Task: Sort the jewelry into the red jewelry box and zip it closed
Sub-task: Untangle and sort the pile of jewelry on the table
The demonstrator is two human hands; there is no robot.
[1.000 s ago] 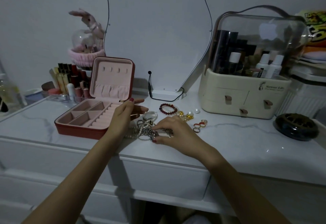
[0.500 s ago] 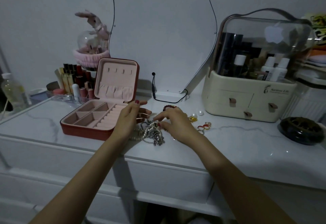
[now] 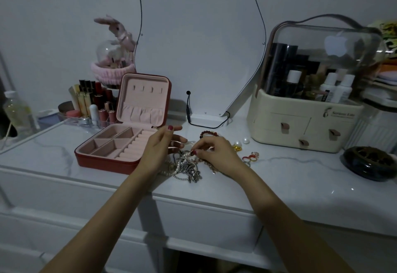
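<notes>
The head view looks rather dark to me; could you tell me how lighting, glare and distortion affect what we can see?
Head view: dim and bluish overall, so the tangled jewelry pile under the right hand blurs into one mass; glare patches sit on the clear cosmetics case lid; wide-angle distortion bows the tabletop edge; the red jewelry box stays legible.

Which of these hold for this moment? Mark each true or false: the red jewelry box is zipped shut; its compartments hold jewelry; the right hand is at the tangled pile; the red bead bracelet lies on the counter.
1. The red jewelry box is zipped shut. False: its lid stands open.
2. Its compartments hold jewelry. False: they look bare.
3. The right hand pinches at the tangled pile of chains and pearls. True.
4. The red bead bracelet lies on the counter, outside the box. True.
</notes>
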